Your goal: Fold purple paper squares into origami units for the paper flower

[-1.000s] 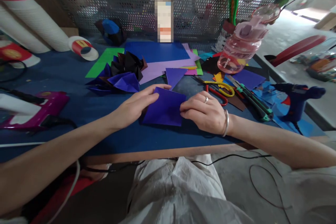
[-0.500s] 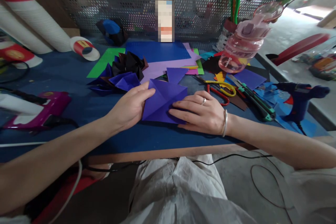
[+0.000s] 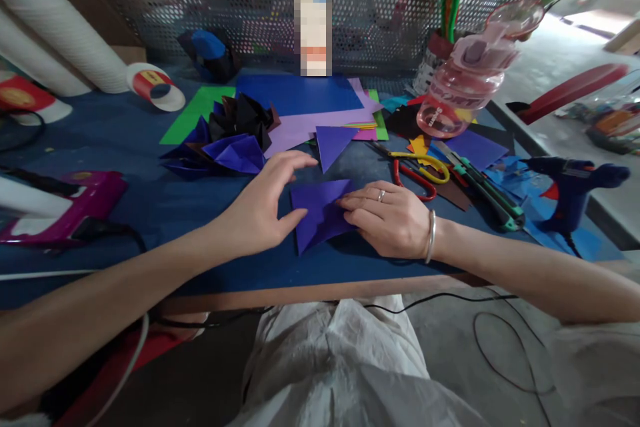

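A creased purple sheet of paper lies on the blue table in front of me, partly folded. My right hand, wearing a ring and a bangle, has its fingers bunched on the sheet's right edge, gripping it. To the left, my left hand is open, thumb and fingers apart, with the thumb tip close to the sheet's left edge. Just beyond the sheet is a folded purple paper triangle. Folded paper petals, purple and black, sit behind my left hand.
Scissors, a green cutter knife and a glue gun lie at the right among paper scraps. A pink bottle stands behind them. Stacked paper cups and a magenta power strip are at the left.
My left hand has let go of the purple sheet and opened, moving slightly left. The sheet has turned and come lower toward the table edge, with my right hand still at its right side.
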Demonstrator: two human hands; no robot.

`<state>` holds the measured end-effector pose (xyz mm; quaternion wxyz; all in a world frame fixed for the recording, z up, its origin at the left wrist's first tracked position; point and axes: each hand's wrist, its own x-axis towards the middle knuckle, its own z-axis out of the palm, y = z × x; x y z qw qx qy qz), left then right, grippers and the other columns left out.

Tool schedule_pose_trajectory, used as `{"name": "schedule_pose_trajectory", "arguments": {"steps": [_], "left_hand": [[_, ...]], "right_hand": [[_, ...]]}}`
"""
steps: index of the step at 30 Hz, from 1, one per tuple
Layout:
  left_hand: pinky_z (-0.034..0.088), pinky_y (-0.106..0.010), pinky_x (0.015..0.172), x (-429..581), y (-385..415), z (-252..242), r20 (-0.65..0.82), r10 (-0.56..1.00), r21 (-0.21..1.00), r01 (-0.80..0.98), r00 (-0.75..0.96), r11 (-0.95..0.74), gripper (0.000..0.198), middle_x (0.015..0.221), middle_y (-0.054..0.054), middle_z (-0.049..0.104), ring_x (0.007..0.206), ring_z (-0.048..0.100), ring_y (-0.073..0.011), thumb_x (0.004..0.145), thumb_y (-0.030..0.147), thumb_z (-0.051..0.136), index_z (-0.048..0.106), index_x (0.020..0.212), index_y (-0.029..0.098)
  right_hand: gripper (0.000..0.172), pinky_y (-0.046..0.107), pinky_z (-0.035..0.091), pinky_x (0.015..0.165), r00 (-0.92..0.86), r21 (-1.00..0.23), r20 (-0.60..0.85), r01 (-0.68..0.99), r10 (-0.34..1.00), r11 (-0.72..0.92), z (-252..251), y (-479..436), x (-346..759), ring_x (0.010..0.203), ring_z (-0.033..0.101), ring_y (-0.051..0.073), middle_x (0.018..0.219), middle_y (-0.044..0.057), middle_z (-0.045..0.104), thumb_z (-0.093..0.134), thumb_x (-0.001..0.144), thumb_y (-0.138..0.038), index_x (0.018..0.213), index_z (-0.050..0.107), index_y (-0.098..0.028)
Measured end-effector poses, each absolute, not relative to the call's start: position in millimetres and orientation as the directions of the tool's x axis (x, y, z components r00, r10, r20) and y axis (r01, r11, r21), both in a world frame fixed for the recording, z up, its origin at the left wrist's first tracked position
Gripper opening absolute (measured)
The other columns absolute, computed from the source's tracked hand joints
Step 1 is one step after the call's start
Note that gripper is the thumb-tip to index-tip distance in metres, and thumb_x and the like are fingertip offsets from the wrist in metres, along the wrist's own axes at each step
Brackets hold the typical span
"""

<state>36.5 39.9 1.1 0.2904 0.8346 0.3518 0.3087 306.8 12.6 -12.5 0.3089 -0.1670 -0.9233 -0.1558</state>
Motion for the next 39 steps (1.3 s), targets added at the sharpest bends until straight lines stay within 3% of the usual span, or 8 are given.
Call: {"name": "schedule_pose_trajectory", "arguments": {"steps": [3,5,9,13,18,25,34,39], "left_hand": [[0.031,-0.06,0.135,31.7,34.4,2.9,0.349,0.555,0.448,0.385,0.756,-0.807,0.053,0.152,-0.009,0.064,0.149,0.055,-0.0292,0.086,0.005,0.054,0.067,0.134,0.023],[0.038,-0.054,0.133,28.3,29.7,5.4,0.31,0.421,0.321,0.323,0.852,-0.89,0.06,0.146,-0.009,0.07,0.14,0.064,-0.0261,0.083,0.002,0.047,0.066,0.137,0.021],[0.057,-0.043,0.118,25.6,23.3,7.9,0.263,0.388,0.343,0.29,0.884,-0.893,0.059,0.149,-0.014,0.069,0.136,0.068,-0.0295,0.088,0.019,0.059,0.06,0.147,0.016],[0.066,-0.04,0.102,28.6,22.3,1.4,0.434,0.362,0.164,0.322,0.825,-0.932,0.04,0.128,-0.014,0.08,0.113,0.08,-0.0296,0.099,0.042,0.07,0.071,0.131,0.017],[0.07,-0.03,0.078,29.4,15.8,-4.8,0.591,0.293,0.006,0.359,0.752,-0.933,0.014,0.103,-0.008,0.086,0.086,0.085,-0.0236,0.102,0.024,0.068,0.077,0.108,0.016],[0.069,-0.03,0.08,20.8,-1.4,-5.1,0.578,0.379,0.167,0.35,0.722,-0.922,0.019,0.106,-0.005,0.086,0.086,0.085,-0.0224,0.101,0.019,0.065,0.078,0.115,0.02],[0.058,-0.024,0.056,27.7,4.3,-6.0,0.37,0.808,0.626,0.519,0.459,-0.582,0.024,0.092,0.007,0.085,0.063,0.077,-0.0159,0.104,0.048,0.065,0.073,0.123,0.036],[0.062,-0.024,0.066,32.3,8.9,-3.4,0.325,0.852,0.66,0.547,0.41,-0.515,0.027,0.105,0.003,0.081,0.073,0.076,-0.0153,0.103,0.045,0.067,0.068,0.125,0.031]], "right_hand": [[0.019,0.035,0.063,0.084,-0.763,0.156,0.602,0.401,0.235,0.903,-12.5,12.2,308.2,0.093,0.08,0.021,0.102,0.013,0.084,0.053,0.1,-0.008,0.093,0.07,-0.015],[0.017,0.035,0.063,0.085,-0.765,0.137,0.594,0.4,0.248,0.906,-11.8,11.6,309.0,0.094,0.08,0.02,0.102,0.013,0.084,0.055,0.099,-0.009,0.093,0.07,-0.015],[0.015,0.035,0.063,0.081,-0.766,0.119,0.586,0.406,0.266,0.906,-10.3,10.9,310.0,0.091,0.081,0.021,0.1,0.013,0.084,0.057,0.096,-0.009,0.089,0.069,-0.016],[0.015,0.033,0.062,0.082,-0.76,0.102,0.59,0.404,0.272,0.909,-9.4,10.5,310.8,0.091,0.081,0.019,0.097,0.01,0.084,0.058,0.099,-0.011,0.089,0.069,-0.016],[0.023,0.029,0.059,0.076,-0.756,0.099,0.588,0.419,0.287,0.902,-5.4,6.3,310.5,0.078,0.077,0.014,0.089,0.004,0.083,0.058,0.107,-0.019,0.088,0.07,-0.017],[0.022,0.025,0.057,0.068,-0.734,0.002,0.587,0.424,0.342,0.906,1.5,-7.9,308.0,0.067,0.073,0.011,0.079,-0.002,0.08,0.058,0.109,-0.025,0.092,0.072,-0.021],[0.025,0.018,0.045,0.055,-0.362,-0.563,0.367,0.647,0.857,0.514,6.1,-4.7,295.9,0.056,0.064,0.008,0.068,-0.005,0.071,0.07,0.105,-0.043,0.097,0.072,-0.02],[0.026,0.019,0.036,0.048,-0.318,-0.559,0.285,0.711,0.904,0.427,6.4,0.0,290.6,0.046,0.05,0.006,0.059,-0.008,0.06,0.069,0.103,-0.043,0.09,0.07,-0.02]]}}
